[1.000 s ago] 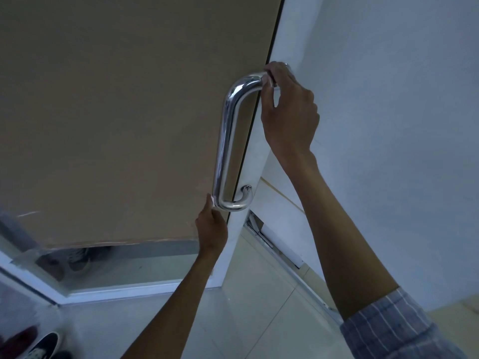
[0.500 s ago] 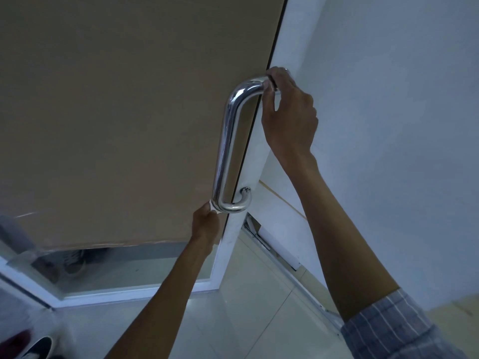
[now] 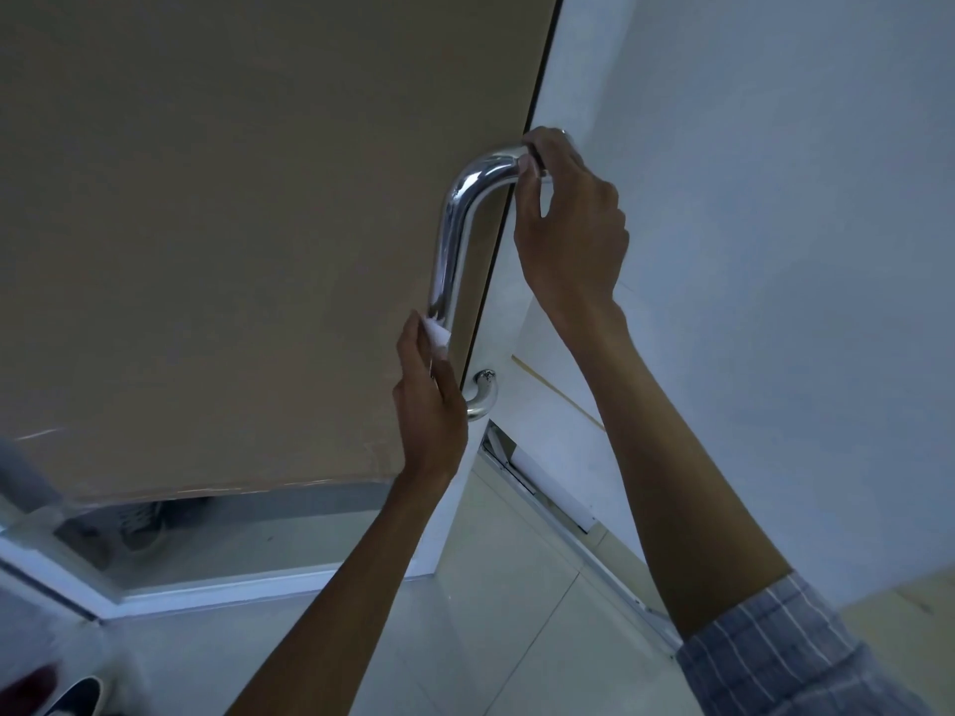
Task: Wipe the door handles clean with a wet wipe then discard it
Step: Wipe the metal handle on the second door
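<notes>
A shiny steel D-shaped door handle (image 3: 455, 235) is fixed upright near the edge of a door (image 3: 232, 224) covered in brown film. My left hand (image 3: 429, 400) holds a white wet wipe (image 3: 438, 334) against the lower part of the handle's bar, covering that stretch. My right hand (image 3: 568, 219) grips the handle's top end where it meets the door edge. The handle's lower curve (image 3: 481, 397) shows just right of my left hand.
A pale wall (image 3: 775, 250) stands close on the right. Below lies a tiled floor (image 3: 506, 612) with a metal door track (image 3: 548, 501). Shoes (image 3: 137, 524) show through the door's clear bottom strip, and another shoe (image 3: 72, 697) lies at the bottom left.
My left hand has slid the wipe up from the handle's bottom curve onto the lower straight bar. My right hand has stayed on the top end.
</notes>
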### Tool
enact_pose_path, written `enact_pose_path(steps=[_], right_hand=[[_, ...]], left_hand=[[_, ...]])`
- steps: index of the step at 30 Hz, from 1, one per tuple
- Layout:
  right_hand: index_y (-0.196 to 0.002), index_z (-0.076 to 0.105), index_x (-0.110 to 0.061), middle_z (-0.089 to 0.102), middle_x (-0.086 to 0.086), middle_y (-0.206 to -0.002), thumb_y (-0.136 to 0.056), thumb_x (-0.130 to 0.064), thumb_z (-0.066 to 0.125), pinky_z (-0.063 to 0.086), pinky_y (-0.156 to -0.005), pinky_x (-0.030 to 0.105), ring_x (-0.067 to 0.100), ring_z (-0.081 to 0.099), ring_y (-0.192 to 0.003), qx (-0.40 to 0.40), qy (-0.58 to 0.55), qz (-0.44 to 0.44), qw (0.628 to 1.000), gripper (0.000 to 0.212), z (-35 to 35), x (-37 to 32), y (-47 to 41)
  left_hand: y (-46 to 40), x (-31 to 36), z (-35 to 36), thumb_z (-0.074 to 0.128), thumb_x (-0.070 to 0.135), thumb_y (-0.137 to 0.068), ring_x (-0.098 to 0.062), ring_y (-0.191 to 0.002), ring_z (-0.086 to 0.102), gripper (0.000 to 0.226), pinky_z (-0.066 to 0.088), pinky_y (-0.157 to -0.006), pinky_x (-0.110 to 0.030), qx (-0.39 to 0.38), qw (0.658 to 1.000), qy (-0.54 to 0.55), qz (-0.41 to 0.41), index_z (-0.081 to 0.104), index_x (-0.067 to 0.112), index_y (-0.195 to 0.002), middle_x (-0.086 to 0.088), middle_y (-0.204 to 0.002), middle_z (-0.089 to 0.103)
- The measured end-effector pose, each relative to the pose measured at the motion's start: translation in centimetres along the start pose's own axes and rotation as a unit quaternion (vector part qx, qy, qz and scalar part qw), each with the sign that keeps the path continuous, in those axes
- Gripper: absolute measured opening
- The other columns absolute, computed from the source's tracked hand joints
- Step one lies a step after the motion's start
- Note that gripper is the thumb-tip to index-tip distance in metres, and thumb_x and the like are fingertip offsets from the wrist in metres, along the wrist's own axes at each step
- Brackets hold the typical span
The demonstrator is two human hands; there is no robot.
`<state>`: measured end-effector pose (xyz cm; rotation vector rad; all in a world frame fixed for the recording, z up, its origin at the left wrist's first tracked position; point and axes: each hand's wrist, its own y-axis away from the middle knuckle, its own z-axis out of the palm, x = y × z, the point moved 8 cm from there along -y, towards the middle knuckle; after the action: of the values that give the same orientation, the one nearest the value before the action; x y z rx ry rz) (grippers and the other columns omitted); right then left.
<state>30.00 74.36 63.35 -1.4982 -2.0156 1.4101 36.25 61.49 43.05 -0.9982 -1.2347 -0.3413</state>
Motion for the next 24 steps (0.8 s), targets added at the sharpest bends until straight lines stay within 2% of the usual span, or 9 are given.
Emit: enact_pose_path(steps=[2, 4, 6, 10, 12, 15, 18, 22, 24], right_hand=[[-0.136, 0.062, -0.029, 0.071, -0.014, -0.127, -0.112, -0.041, 0.04, 0.043, -0.073, 0.023, 0.013, 0.071, -0.098, 0.001, 0.002, -0.001, 1.0, 0.035, -0.1, -0.1, 0.0], [-0.137, 0.063, -0.03, 0.071, -0.015, -0.128, -0.111, -0.042, 0.041, 0.042, -0.07, 0.02, 0.012, 0.071, -0.098, 0.004, 0.004, -0.001, 1.0, 0.035, -0.2, -0.1, 0.0], [-0.136, 0.064, -0.03, 0.072, -0.015, -0.128, -0.111, -0.04, 0.044, 0.032, -0.064, 0.01, 0.01, 0.071, -0.096, 0.009, 0.005, -0.002, 1.0, 0.034, -0.2, -0.1, 0.0], [-0.134, 0.065, -0.029, 0.073, -0.015, -0.124, -0.111, -0.039, 0.046, 0.024, -0.064, 0.005, 0.009, 0.071, -0.093, 0.016, -0.001, -0.003, 1.0, 0.032, -0.3, 0.0, -0.1], [-0.132, 0.065, -0.029, 0.073, -0.016, -0.121, -0.11, -0.039, 0.045, 0.023, -0.062, 0.005, 0.007, 0.07, -0.09, 0.018, 0.003, -0.004, 1.0, 0.031, -0.3, -0.1, 0.0], [-0.132, 0.065, -0.029, 0.073, -0.016, -0.121, -0.111, -0.041, 0.043, 0.026, -0.061, 0.008, 0.008, 0.07, -0.091, 0.017, 0.004, -0.01, 1.0, 0.033, -0.3, -0.2, -0.1], [-0.134, 0.065, -0.028, 0.072, -0.015, -0.124, -0.11, -0.04, 0.044, 0.032, -0.063, 0.013, 0.01, 0.071, -0.093, 0.015, 0.01, -0.014, 1.0, 0.034, -0.2, -0.1, -0.3], [-0.134, 0.066, -0.028, 0.073, -0.014, -0.124, -0.11, -0.039, 0.046, 0.03, -0.064, 0.01, 0.01, 0.072, -0.094, 0.01, 0.017, -0.016, 1.0, 0.033, 0.1, 0.0, -0.6], [-0.134, 0.066, -0.028, 0.072, -0.013, -0.125, -0.11, -0.039, 0.046, 0.035, -0.067, 0.011, 0.009, 0.072, -0.095, 0.011, 0.016, -0.017, 1.0, 0.033, 0.2, 0.1, -0.7]], left_hand=[[-0.7, 1.1, -0.3, 0.043, 0.02, -0.112, -0.03, -0.099, 0.073, 0.03, 0.058, -0.077, -0.03, 0.015, 1.0, 0.023, 0.014, 0.046, 0.012, -0.141, 0.006, -0.131, 0.068], [-1.3, 1.8, -0.5, 0.051, 0.021, -0.111, -0.016, -0.106, 0.072, 0.026, 0.055, -0.087, -0.023, 0.03, 0.999, 0.024, 0.037, 0.054, 0.009, -0.134, 0.003, -0.122, 0.071], [-2.0, 2.2, -0.9, 0.06, 0.019, -0.107, -0.006, -0.111, 0.069, 0.027, 0.052, -0.094, -0.017, 0.04, 0.997, 0.025, 0.053, 0.059, 0.006, -0.131, -0.002, -0.119, 0.073], [-4.0, 3.5, -1.0, 0.068, 0.017, -0.102, -0.005, -0.106, 0.071, 0.018, 0.054, -0.092, -0.019, 0.067, 0.991, 0.005, 0.113, 0.066, 0.002, -0.113, -0.007, -0.111, 0.076], [-5.2, 4.6, -0.9, 0.072, 0.016, -0.1, -0.012, -0.109, 0.071, 0.015, 0.051, -0.096, -0.019, 0.058, 0.988, 0.005, 0.145, 0.065, 0.003, -0.102, -0.007, -0.118, 0.074], [-6.0, 5.2, -0.8, 0.077, 0.027, -0.095, -0.012, -0.116, 0.052, 0.021, 0.037, -0.101, -0.022, 0.068, 0.977, -0.083, 0.182, 0.064, 0.01, -0.092, 0.003, -0.122, 0.06], [-6.4, 3.6, -1.1, 0.076, 0.045, -0.092, -0.019, -0.107, 0.045, 0.032, 0.032, -0.095, -0.033, 0.086, 0.975, -0.155, 0.136, 0.065, 0.014, -0.092, -0.007, -0.115, 0.054], [-5.6, 3.3, -0.8, 0.073, 0.034, -0.097, -0.027, -0.094, 0.057, 0.028, 0.045, -0.09, -0.043, 0.072, 0.975, -0.112, 0.176, 0.063, 0.008, -0.096, -0.006, -0.102, 0.059], [-5.1, 2.9, -1.0, 0.075, 0.029, -0.096, -0.024, -0.093, 0.057, 0.028, 0.05, -0.086, -0.04, 0.077, 0.982, -0.061, 0.162, 0.063, 0.005, -0.101, -0.002, -0.101, 0.059]])
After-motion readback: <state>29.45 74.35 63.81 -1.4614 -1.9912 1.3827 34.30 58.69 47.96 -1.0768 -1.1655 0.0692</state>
